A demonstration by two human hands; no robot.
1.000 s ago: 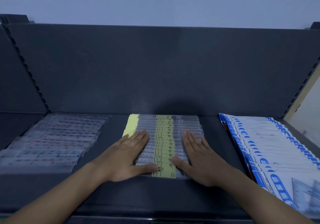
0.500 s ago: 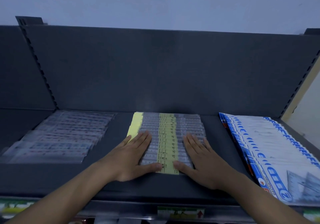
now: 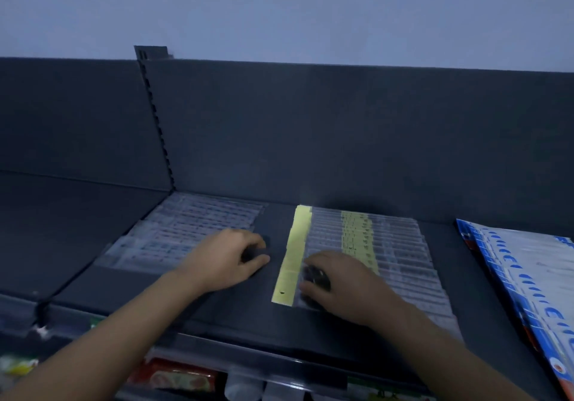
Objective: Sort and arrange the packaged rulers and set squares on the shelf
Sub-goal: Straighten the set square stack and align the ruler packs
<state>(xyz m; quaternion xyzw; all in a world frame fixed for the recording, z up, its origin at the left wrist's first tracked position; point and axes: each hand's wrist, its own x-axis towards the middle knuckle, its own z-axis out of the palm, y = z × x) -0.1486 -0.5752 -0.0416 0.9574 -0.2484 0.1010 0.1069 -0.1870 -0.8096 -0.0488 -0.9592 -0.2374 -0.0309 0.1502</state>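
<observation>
A fanned row of clear ruler packets with yellow labels (image 3: pixel 400 257) lies in the middle of the dark shelf (image 3: pixel 242 310). My right hand (image 3: pixel 341 285) rests on its front left part with fingers curled down; whether it grips a packet is hidden. My left hand (image 3: pixel 226 257) hovers over the bare strip of shelf between that row and a second row of clear ruler packets (image 3: pixel 192 233) on the left. Its fingers are curled with nothing seen in them. Blue and white set square packets (image 3: pixel 528 273) overlap at the far right.
A dark back panel (image 3: pixel 341 136) closes the shelf behind the rows. A slotted upright (image 3: pixel 155 121) stands at the back left. Below the front lip (image 3: pixel 279 366), colourful packaged goods (image 3: pixel 174 376) sit on a lower shelf. Another shelf bay (image 3: pixel 62 230) extends left.
Both hands left their flat hold on the yellow-label row. My left hand slid off it leftward and curled; my right hand curled on its left part. The view swung left.
</observation>
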